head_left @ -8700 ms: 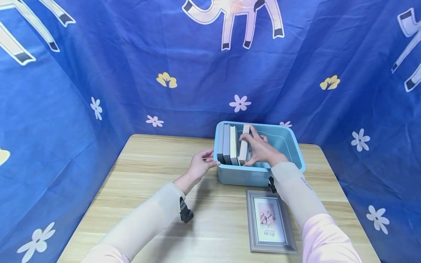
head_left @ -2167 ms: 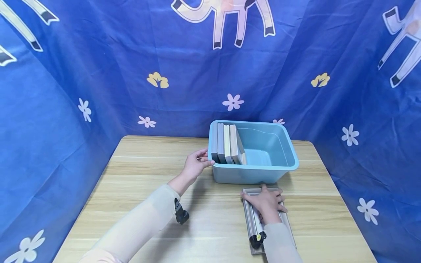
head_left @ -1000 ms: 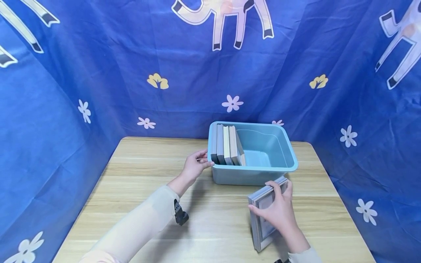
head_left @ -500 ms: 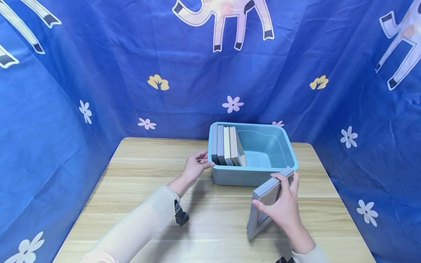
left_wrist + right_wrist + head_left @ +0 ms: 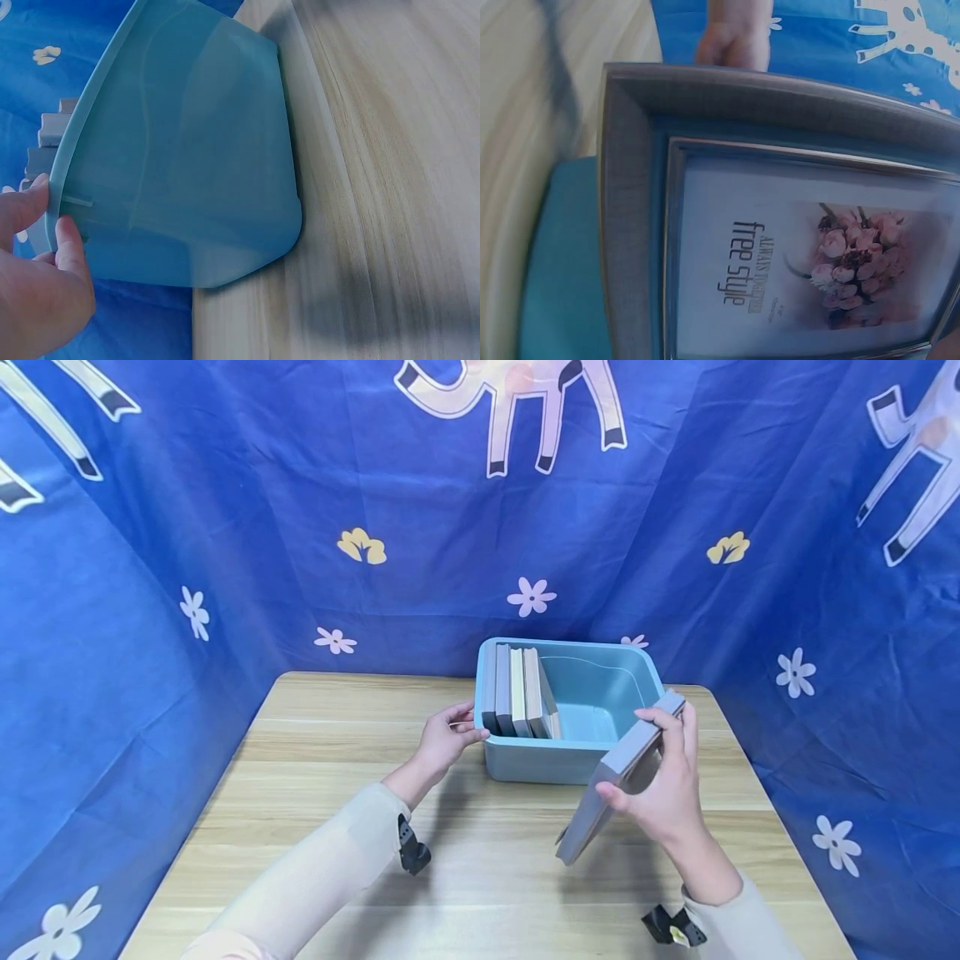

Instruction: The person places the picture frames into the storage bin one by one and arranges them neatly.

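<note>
My left hand (image 5: 442, 739) pinches the left rim of a light-blue plastic bin (image 5: 547, 764). In the left wrist view, thumb and fingers (image 5: 69, 238) lie on both sides of that rim. My right hand (image 5: 667, 789) grips a grey picture frame (image 5: 588, 814) by its upper edge, thumb on one side and fingers on the other. The frame is tilted above the table, in front of the bin's right front corner. Its glazed face, with a pink flower print and "free style" lettering, fills the right wrist view. Several slim frames or books (image 5: 517, 693) stand at the bin's left end, the rightmost leaning.
The bin stands near the back edge of a wood-grain table (image 5: 337, 727). A blue patterned curtain (image 5: 442, 585) hangs behind and on both sides. A bare part of the bin's floor (image 5: 588, 720) shows right of the upright items.
My right hand let go of an item in the bin, then took the picture frame lying on the table, stood it up and lifted it toward the bin. My left hand stays on the rim.
</note>
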The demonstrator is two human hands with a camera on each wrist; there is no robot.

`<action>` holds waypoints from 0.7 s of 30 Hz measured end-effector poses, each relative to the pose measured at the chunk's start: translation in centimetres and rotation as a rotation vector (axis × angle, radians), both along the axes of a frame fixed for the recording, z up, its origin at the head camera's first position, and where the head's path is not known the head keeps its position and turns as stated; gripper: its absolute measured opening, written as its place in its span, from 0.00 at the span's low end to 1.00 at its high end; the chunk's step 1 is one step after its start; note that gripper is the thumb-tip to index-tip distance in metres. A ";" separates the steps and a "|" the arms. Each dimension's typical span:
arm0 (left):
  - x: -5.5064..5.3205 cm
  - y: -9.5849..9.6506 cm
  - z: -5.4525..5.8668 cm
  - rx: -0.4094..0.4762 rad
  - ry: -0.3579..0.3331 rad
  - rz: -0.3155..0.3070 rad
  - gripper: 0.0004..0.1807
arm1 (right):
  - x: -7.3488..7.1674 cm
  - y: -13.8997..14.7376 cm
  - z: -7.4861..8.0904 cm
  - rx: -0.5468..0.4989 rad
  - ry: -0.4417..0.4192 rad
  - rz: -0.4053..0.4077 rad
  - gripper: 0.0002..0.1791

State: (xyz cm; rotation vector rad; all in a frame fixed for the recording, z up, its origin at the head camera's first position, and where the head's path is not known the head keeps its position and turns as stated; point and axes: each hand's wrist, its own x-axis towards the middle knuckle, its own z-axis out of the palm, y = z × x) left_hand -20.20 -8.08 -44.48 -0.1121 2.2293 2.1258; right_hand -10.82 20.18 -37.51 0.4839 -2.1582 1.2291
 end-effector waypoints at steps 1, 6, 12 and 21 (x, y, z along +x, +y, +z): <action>0.0 0.0 0.0 0.001 -0.002 0.000 0.32 | -0.2 0.0 0.3 -0.013 0.018 0.018 0.56; 0.0 0.0 -0.1 0.008 0.002 -0.001 0.32 | -1.2 -0.1 2.1 -0.035 0.071 0.053 0.58; -0.2 0.0 -0.1 0.013 0.019 -0.008 0.32 | -2.8 -0.3 4.0 -0.050 0.108 0.056 0.60; -0.2 -0.1 0.1 0.018 0.004 -0.007 0.32 | -3.3 -2.5 7.6 -0.083 0.121 0.075 0.60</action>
